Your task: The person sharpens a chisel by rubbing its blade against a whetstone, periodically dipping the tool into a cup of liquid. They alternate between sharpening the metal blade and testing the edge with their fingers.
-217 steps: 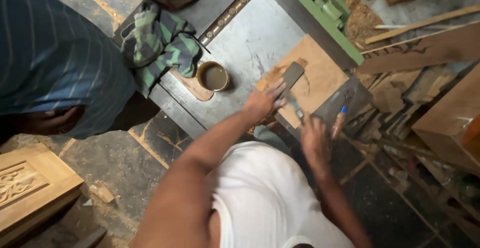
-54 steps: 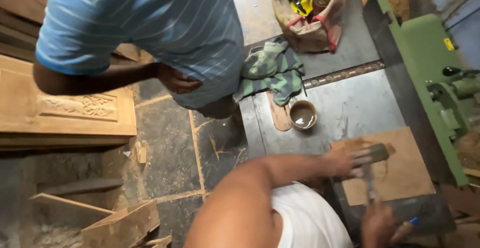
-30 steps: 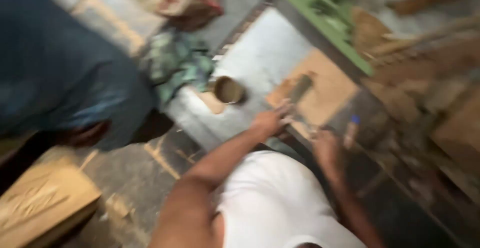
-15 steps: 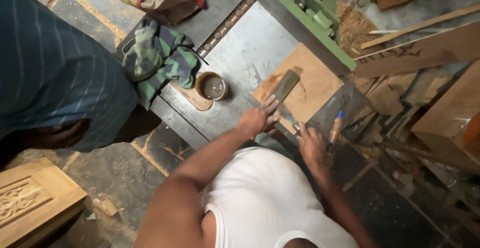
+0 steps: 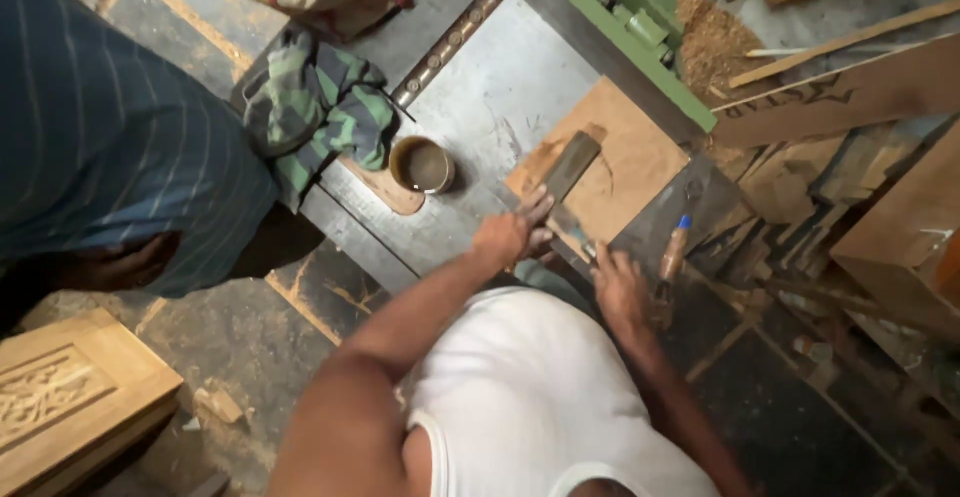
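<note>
My left hand [image 5: 512, 233] presses down on a flat grey stone block [image 5: 572, 164] that lies on a brown wooden board [image 5: 618, 162] on the metal machine table [image 5: 490, 97]. My right hand [image 5: 619, 287] grips the handle end of a thin metal chisel [image 5: 573, 230] whose blade lies flat against the block under my left fingers. A second tool with a wooden handle and blue tip [image 5: 671, 253] rests just right of my right hand.
A small tin of liquid [image 5: 422, 165] stands left of the board beside a green striped cloth [image 5: 311, 109]. Another person in a blue striped shirt [image 5: 100, 147] bends over at the left. Green machine part [image 5: 640, 37], sawdust, stacked timber [image 5: 850, 97] at right; carved wooden panel [image 5: 70, 397] lower left.
The view swung from the other person and floor back over the table. My hands stay on the block and chisel, with the block shifted slightly along the board.
</note>
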